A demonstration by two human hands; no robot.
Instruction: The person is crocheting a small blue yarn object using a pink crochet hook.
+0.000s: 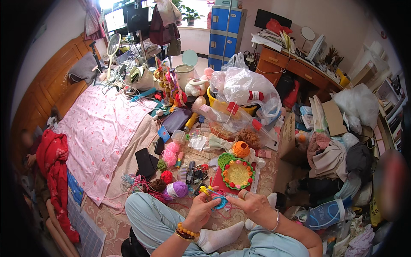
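Note:
Above my crossed legs, my left hand (203, 205) pinches a small round blue crochet piece (221, 202). A small yellow crocheted piece (204, 190) sits by its raised fingers. A thin strand of blue yarn (215, 193) runs from those fingers towards my right hand (255, 205). The right hand is curled, with its index fingertip at the blue piece's edge; what it grips is hidden. Just beyond lies a round yellow crocheted mat (238, 173) with a green rim and small red, orange and pink flowers. It rests on a red flat object (217, 180).
Left of my hands lie a purple yarn ball (176, 189), a red one (166, 176), pink yarn (170, 154) and a black phone (145, 163). An orange crocheted piece (240, 149) sits past the mat. Plastic bags (247, 82) fill a yellow tub (213, 100) farther off. Clothes (334, 159) are heaped right.

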